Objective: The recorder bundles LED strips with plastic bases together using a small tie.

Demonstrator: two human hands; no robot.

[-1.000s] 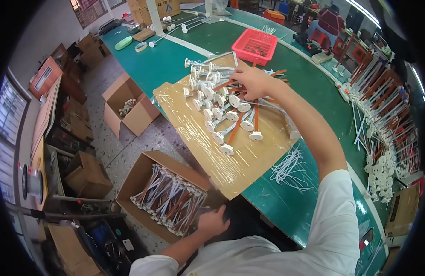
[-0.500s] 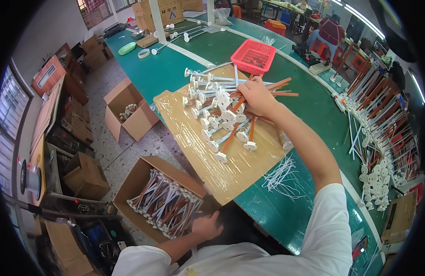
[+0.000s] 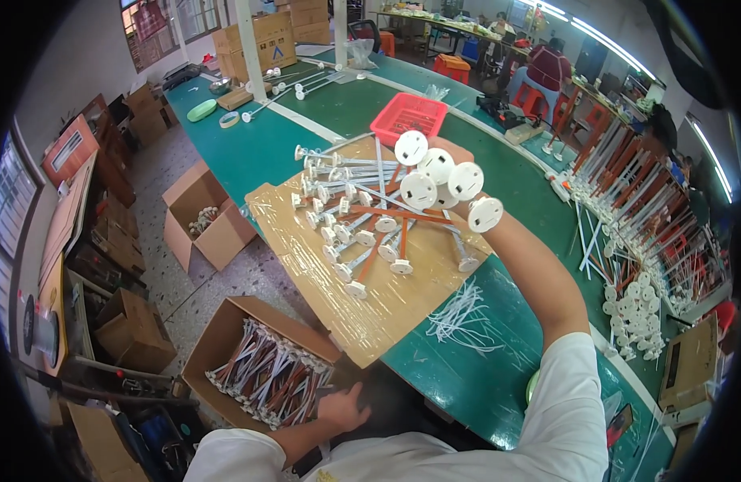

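Five white-disc rods (image 3: 439,181) are clutched in the right hand (image 3: 459,201), axes pointing toward the cardboard sheet (image 3: 386,305); the left hand (image 3: 342,410) is pressed against the box (image 3: 258,373).

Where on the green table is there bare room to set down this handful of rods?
Bare green table lies between the cardboard sheet and the right hand forearm, except for loose white ties. More bare green lies left of the red basket. The sheet itself is crowded with rods.

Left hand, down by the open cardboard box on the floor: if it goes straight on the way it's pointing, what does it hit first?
Most likely the bundled rods in the cardboard box: the left hand points toward them at the box's near corner. Depth is uncertain, so it could meet the box wall first.
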